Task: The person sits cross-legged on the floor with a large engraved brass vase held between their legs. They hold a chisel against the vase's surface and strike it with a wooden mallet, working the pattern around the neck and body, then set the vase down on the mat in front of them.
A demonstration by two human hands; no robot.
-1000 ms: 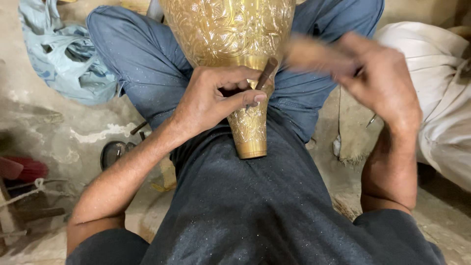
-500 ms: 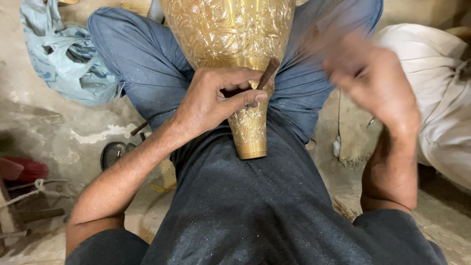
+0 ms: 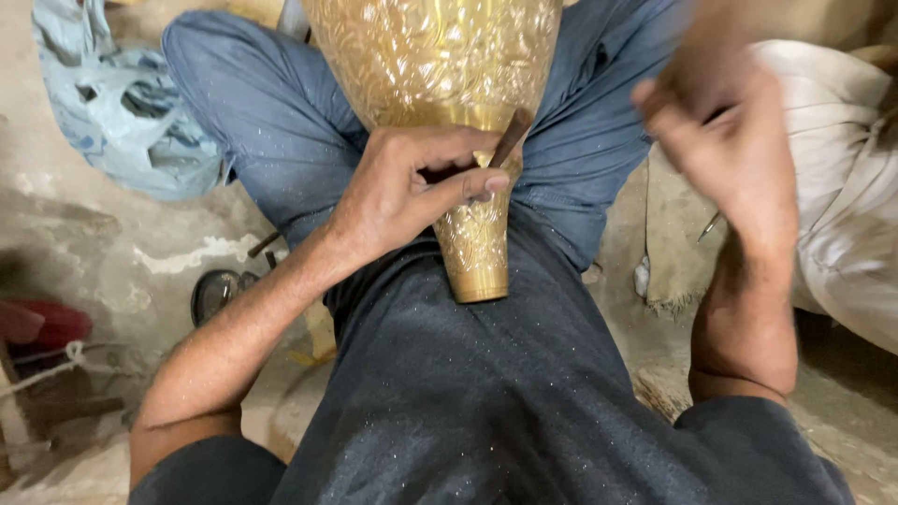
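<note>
Since half a second ago the right hand (image 3: 725,154) has swung up and back toward one o'clock, blurred with motion, while the left hand (image 3: 412,192) has kept its place on the vase. At the centre lies the brass vase (image 3: 449,84), engraved all over with fine floral work, its wide body at twelve o'clock running out of the top edge and its narrow neck pointing down toward six o'clock, the open mouth resting on the dark shirt (image 3: 486,393) over the person's lap. The left hand is closed around a short brown chisel (image 3: 510,140), thumb and fingers pinching it so the tool slants against the vase where body narrows to neck; the heel of the hand touches the metal. The right hand is curled into a loose fist well apart from the vase at two o'clock; something dark shows inside the grip, but blur hides what it is, and I cannot tell how tightly it is held. Blue trousers (image 3: 271,112) on the crossed legs cradle the vase from ten and two o'clock. Further out, a pale blue plastic bag (image 3: 122,112) lies on the floor at ten o'clock, a white cloth (image 3: 842,206) at three o'clock, and a small dark round object (image 3: 217,292) at eight o'clock.
</note>
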